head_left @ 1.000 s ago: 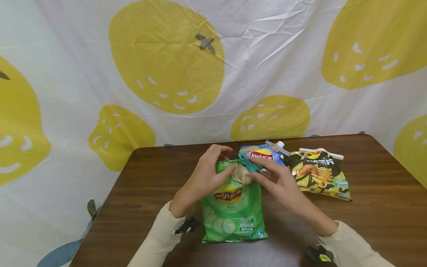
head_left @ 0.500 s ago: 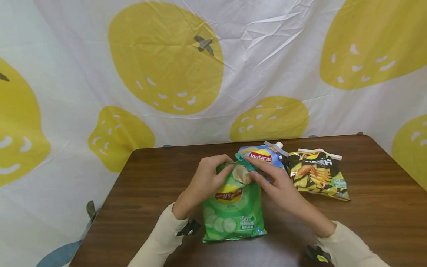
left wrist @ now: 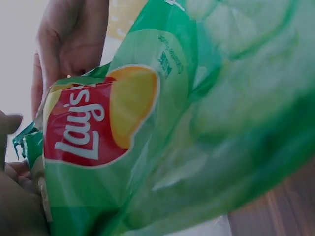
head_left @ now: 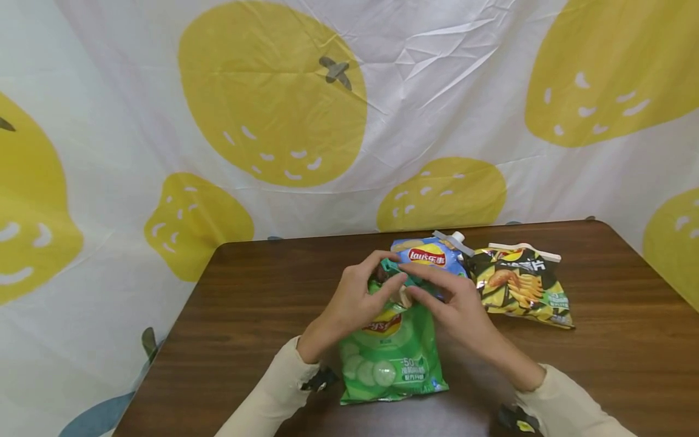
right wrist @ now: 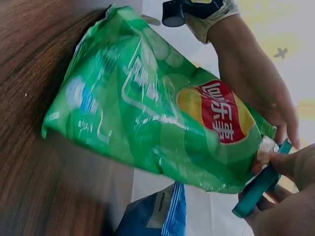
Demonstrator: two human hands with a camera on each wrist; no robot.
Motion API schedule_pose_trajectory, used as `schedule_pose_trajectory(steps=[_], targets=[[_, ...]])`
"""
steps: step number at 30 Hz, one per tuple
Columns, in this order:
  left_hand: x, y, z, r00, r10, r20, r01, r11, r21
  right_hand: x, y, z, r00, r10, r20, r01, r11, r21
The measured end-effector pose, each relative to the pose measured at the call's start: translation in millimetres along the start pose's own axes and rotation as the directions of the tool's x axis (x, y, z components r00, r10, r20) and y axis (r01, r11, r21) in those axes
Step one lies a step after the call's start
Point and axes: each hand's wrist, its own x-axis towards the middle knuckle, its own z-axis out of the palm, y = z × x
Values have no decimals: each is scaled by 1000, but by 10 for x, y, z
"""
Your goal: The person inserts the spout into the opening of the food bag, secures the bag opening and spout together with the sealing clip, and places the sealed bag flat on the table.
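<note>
A green Lay's chip bag stands out in the middle of the head view, its lower end toward me and its top gathered and folded. With thumb and fingers, my left hand pinches the left part of that top. My right hand holds a teal bag clip at the folded top, between thumb and fingers. In the right wrist view, the clip lies along the bag's crumpled top edge. Fingers partly hide the fold, and I cannot tell whether the clip is closed over it.
Behind my right hand lies a blue Lay's bag with a grey clip. To its right is a black and yellow chip bag with a white clip. The brown table ends at a lemon-print cloth.
My left hand has shifted right, curling the bag's top left part over toward the clip. The bag has moved slightly right, and the clip sits a little lower.
</note>
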Motion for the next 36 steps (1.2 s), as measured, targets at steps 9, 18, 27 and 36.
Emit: schedule_pose_trajectory(steps=[9, 18, 27, 36], targets=[[6, -3, 11, 999, 20, 36, -19, 999, -28, 33, 72, -174, 990, 62, 124, -46, 991, -128], [-3, -5, 24, 997, 54, 53, -53, 998, -17, 35, 297, -193, 970, -20, 243, 95, 950, -297], [14, -6, -140, 982, -47, 185, 36, 997, 66, 13, 151, -114, 993, 26, 114, -6, 985, -174], [2, -36, -115, 976, -98, 196, 80, 992, 98, 18, 12, -58, 994, 57, 94, -43, 988, -146]])
